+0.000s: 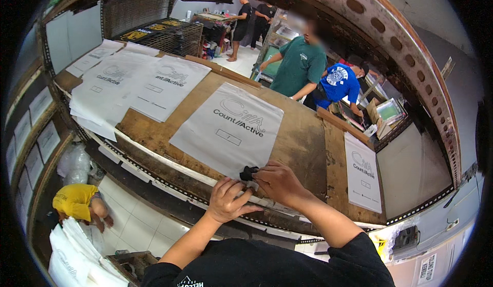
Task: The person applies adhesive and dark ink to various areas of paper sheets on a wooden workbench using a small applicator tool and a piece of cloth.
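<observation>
A large white printed sheet or flat bag [226,128] lies on the brown wooden tabletop [303,143], its near corner in front of me. At that corner my right hand [280,184] pinches a small black crumpled thing [248,173], perhaps cloth; its exact kind is unclear. A little whitish piece [252,185] shows just below it, between both hands. My left hand [227,199] is close beside, fingers curled toward the whitish piece and thumb stretched along the table edge. What its fingertips grip is hidden.
More printed white sheets lie left [110,84] and right [362,171] on the table. Perforated metal framing [380,22] arches above. Across the table stand people in green [300,63] and blue [343,84]. Someone in yellow [76,201] crouches lower left, near stacked white sheets [74,256].
</observation>
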Demonstrator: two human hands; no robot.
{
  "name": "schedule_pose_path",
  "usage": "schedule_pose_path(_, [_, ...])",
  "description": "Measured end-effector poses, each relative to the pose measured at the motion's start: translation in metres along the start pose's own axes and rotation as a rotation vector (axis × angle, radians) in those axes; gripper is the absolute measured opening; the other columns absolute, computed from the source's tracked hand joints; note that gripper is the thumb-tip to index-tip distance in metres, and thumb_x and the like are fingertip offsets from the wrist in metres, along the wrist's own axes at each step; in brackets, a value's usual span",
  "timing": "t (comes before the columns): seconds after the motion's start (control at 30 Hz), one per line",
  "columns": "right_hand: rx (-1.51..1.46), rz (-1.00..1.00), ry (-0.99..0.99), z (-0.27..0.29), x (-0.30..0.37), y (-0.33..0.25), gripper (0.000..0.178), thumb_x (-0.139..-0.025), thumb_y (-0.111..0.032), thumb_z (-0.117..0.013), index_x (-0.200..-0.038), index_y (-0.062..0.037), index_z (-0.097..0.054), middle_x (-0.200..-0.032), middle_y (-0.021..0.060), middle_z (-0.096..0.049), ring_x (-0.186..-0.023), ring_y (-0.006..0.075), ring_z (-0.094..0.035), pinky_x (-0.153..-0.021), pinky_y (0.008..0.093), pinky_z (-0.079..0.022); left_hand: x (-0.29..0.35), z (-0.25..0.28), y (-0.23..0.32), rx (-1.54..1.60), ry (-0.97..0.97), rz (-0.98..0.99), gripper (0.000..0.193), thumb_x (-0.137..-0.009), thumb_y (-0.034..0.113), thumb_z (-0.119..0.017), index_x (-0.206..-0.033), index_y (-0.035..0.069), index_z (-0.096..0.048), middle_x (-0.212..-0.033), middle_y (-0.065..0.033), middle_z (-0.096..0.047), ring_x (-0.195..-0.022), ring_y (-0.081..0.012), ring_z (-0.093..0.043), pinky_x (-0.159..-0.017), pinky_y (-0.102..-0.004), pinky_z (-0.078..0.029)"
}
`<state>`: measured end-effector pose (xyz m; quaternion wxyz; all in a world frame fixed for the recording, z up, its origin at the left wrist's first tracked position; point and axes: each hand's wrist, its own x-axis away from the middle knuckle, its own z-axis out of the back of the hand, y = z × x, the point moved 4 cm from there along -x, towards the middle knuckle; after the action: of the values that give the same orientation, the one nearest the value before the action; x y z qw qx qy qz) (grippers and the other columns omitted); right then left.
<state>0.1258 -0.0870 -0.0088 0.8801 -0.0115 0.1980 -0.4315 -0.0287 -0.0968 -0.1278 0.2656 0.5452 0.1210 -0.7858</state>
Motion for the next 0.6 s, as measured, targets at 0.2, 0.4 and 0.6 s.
schedule_pose_path(0.2, [-0.034,0.065,0.007,0.005,-0.002,-0.002,0.014,-0.081,-0.002,-0.075,-0.095,-0.0006,-0.076,-0.09,0.0127,-0.075,-0.088,0.0305,-0.07,-0.08,0.041,-0.057,-0.004,-0.002,0.0,0.084,0.05,0.011,0.049,-0.074,0.059,-0.084,-0.103,0.021,-0.072,-0.113,-0.0008,-0.059,-0.115,-0.0227,-0.053,-0.104,-0.0419,-0.048])
schedule_pose_path(0.4, [-0.041,0.11,-0.042,-0.01,-0.027,0.003,0.013,-0.08,0.0,-0.075,-0.093,0.001,-0.074,-0.088,0.0147,-0.073,-0.085,0.0315,-0.069,-0.078,0.0413,-0.056,-0.001,-0.002,-0.003,0.156,0.062,0.017,0.05,-0.073,0.054,-0.086,-0.104,0.018,-0.071,-0.114,-0.0027,-0.06,-0.113,-0.0233,-0.057,-0.109,-0.0443,-0.046])
schedule_pose_path(0.6, [-0.107,0.166,-0.009,-0.038,-0.071,0.01,0.013,-0.08,0.001,-0.074,-0.092,0.0012,-0.073,-0.088,0.0143,-0.072,-0.086,0.0325,-0.067,-0.078,0.0424,-0.055,-0.001,0.003,-0.002,0.093,0.06,0.006,0.049,-0.07,0.057,-0.087,-0.1,0.021,-0.074,-0.109,-0.0003,-0.056,-0.111,-0.0233,-0.054,-0.102,-0.0448,-0.047])
